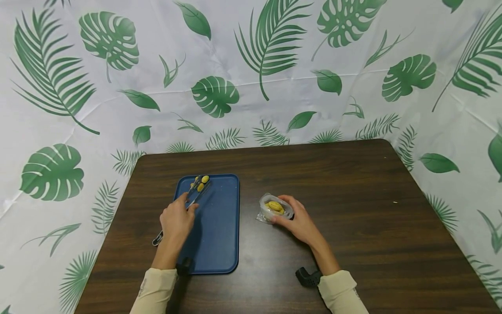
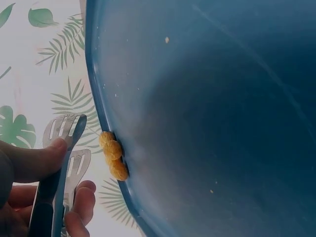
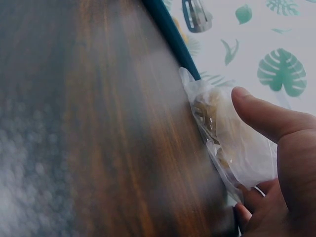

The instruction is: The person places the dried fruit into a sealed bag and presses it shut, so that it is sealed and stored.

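My left hand (image 1: 176, 220) grips metal tongs (image 1: 157, 238) over the left side of a blue tray (image 1: 219, 235). Several small, rounded yellow pieces (image 1: 205, 179) lie in the tray's far left corner, right by the slotted tong heads. In the left wrist view the jaws stand apart, with nothing between them. On the right, my right hand (image 1: 300, 222) holds a translucent plastic container (image 1: 289, 212) between thumb and fingers. Yellow pieces (image 1: 274, 206) lie inside it, and clear crinkled film hangs at its near left edge.
The dark wood table (image 1: 333, 183) reaches back to a white cloth backdrop (image 1: 235, 56) printed with green leaves. A tiny pale crumb (image 1: 395, 202) lies on the table at right. Small crumbs (image 2: 167, 40) dot the tray. A black wrist mount (image 1: 307, 277) juts from the right wrist.
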Demonstrator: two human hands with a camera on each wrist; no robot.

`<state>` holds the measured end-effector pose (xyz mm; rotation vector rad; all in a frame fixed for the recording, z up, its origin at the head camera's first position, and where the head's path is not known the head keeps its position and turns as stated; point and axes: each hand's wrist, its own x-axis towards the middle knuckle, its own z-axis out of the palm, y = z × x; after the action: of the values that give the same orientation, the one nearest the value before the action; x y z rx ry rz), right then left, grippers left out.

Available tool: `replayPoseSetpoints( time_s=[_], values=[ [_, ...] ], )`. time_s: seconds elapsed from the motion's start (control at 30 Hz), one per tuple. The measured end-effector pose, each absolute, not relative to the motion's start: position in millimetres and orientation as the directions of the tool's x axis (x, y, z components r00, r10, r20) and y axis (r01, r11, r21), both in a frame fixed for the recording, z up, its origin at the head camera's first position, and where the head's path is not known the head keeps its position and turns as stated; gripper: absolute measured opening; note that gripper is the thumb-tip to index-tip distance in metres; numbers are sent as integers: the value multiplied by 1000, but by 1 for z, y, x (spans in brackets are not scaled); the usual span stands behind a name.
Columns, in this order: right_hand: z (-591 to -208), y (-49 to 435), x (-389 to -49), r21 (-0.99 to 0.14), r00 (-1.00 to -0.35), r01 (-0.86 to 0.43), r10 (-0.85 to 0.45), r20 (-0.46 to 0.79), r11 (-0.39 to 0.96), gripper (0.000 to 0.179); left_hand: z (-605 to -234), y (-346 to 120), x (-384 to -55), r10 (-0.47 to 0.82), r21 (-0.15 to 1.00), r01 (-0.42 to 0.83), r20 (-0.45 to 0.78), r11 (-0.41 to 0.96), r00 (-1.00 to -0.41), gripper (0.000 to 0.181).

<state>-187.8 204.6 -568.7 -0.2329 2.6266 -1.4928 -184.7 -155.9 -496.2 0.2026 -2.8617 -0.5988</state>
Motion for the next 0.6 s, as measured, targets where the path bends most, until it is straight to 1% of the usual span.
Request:
replayPoseSetpoints(
  time_s=[0.6],
  values=[
    [-568,204,-188,-858,-981,-74,-190,-28,508,72,-498,-161,-187,-194,381,-137,115,914,-974,50]
  ],
)
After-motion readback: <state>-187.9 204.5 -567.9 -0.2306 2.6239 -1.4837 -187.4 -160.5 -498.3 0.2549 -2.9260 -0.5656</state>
